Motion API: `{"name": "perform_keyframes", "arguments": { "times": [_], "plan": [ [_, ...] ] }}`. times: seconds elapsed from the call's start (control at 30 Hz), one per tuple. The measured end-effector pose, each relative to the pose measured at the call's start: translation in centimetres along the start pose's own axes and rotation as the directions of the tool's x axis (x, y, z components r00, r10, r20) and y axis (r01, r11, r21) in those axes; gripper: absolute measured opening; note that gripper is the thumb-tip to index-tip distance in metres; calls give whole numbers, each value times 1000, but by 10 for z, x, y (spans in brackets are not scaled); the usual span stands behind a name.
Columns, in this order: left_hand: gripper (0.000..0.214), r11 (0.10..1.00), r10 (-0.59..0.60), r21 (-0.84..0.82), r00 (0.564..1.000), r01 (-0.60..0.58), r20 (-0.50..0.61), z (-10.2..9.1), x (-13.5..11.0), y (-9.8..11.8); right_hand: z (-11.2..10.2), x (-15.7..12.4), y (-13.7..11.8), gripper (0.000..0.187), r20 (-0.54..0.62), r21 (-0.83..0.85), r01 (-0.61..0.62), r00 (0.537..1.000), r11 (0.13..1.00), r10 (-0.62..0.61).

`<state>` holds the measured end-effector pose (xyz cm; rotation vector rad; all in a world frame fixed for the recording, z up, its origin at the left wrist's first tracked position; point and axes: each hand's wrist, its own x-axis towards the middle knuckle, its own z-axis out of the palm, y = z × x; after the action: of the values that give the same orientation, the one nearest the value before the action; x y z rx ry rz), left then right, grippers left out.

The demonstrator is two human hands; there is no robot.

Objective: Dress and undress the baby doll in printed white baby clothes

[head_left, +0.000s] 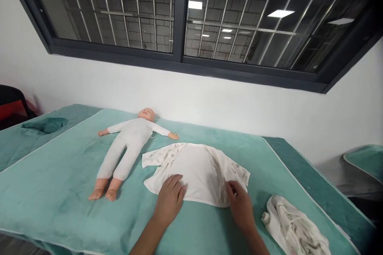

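Observation:
A white baby shirt [196, 171] with small prints on its sleeves lies spread on the green padded surface, its front opened out. My left hand [170, 199] rests on the shirt's lower left part with fingers stretched out. At the lower right, my right hand [240, 205] has its fingers curled together on the shirt's front edge, pinching the cloth. To the left of the shirt a baby doll [128, 143] in a white bodysuit lies on its back, arms spread and feet bare. Neither hand touches the doll.
A crumpled white printed garment [295, 227] lies at the right near my right hand. The green padded mat [74, 159] reaches to the white wall. A dark green cloth item [44, 126] is at the far left. A barred window [178, 20] is above.

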<state>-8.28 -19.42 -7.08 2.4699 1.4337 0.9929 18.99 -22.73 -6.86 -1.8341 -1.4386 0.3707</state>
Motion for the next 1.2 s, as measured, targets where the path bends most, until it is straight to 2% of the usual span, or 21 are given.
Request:
{"name": "perform_keyframes", "arguments": {
  "times": [0.1,0.17,0.23,0.3,0.43,0.57,0.7,0.83,0.93,1.0,1.13,1.2],
  "plan": [
    [25,1000,-11,-16,1000,11,-5,1,-1,-1,-21,38,29,44,-170,-178,-199,971,964,169],
    [25,1000,-15,-28,1000,15,-8,1,-1,-3,-26,56,49,51,-202,-317,-274,955,908,217],
    [25,999,-17,-38,1000,16,-14,1,-1,-4,-26,65,63,56,-197,-368,-293,952,882,234],
    [25,999,-18,-47,1000,17,-17,1,-1,-4,-23,70,72,55,-184,-355,-290,954,889,238],
    [27,997,-36,-65,999,35,-8,1,0,-3,-29,84,79,43,-152,-313,-223,971,923,184],
    [26,996,-51,-75,999,50,-10,0,1,-2,-42,102,83,46,-257,-291,-222,955,930,147],
    [25,995,-62,-76,998,61,-19,1,0,-2,-37,95,84,57,-272,-275,-287,939,918,212],
    [25,994,-69,-83,997,68,-16,1,-1,-2,-29,81,85,59,-204,-314,-417,907,853,369],
    [25,993,-70,-91,997,69,-11,2,-1,-3,-30,80,88,52,-181,-225,-386,919,895,351],
    [25,993,-71,-94,997,70,-8,2,-1,-3,-33,81,92,49,-229,-124,-336,925,934,302],
    [24,993,-64,-97,998,62,-19,2,-1,-3,-37,83,97,54,-370,-28,-301,889,953,270],
    [23,994,-55,-95,998,52,-30,2,-1,-2,-38,83,98,54,-401,27,-256,883,966,245]
  ]
}}
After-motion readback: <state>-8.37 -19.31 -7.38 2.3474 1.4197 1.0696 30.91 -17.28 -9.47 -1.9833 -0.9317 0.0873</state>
